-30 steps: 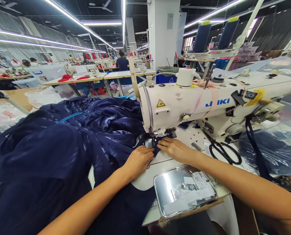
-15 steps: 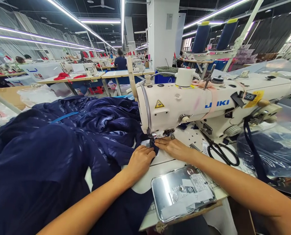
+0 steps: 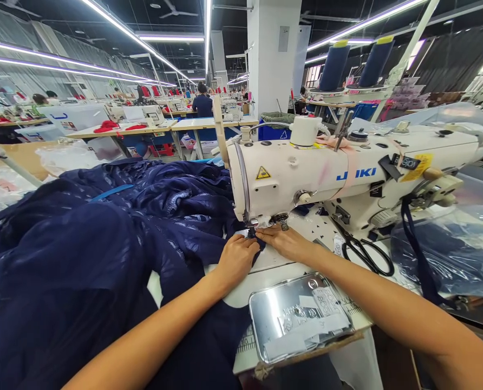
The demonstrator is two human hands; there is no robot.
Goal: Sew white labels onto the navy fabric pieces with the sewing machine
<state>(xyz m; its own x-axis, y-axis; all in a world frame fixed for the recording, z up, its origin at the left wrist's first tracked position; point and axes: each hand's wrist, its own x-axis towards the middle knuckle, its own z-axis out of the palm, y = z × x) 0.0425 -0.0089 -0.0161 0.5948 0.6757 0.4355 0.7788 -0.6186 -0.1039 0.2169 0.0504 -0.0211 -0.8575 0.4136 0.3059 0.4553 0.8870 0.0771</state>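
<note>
A white sewing machine [image 3: 282, 173] stands in front of me, its presser foot [image 3: 252, 232] down near the navy fabric [image 3: 119, 249]. Just left of the foot and nearer me, my left hand [image 3: 238, 259] has curled fingers closed on the fabric edge. To the right of the foot, my right hand [image 3: 284, 242] keeps its fingers together at a small piece of the same fabric, fingertips close to the needle area. My hands partly hide the cloth there. The rest of the fabric is heaped on the left, with a blue strip [image 3: 112, 192] on it.
Right of the machine bed lie black scissors [image 3: 367, 253] and clear plastic packaging [image 3: 461, 254]. A metal tray [image 3: 302, 309] with paper labels lies at the table's front. Two navy thread cones [image 3: 334, 66] stand behind. Farther back, a person [image 3: 202, 102] sits among other machines.
The view has shifted slightly, moving the machine a little within the picture. My left hand has edged slightly closer to the presser foot; my right hand stays almost in place.
</note>
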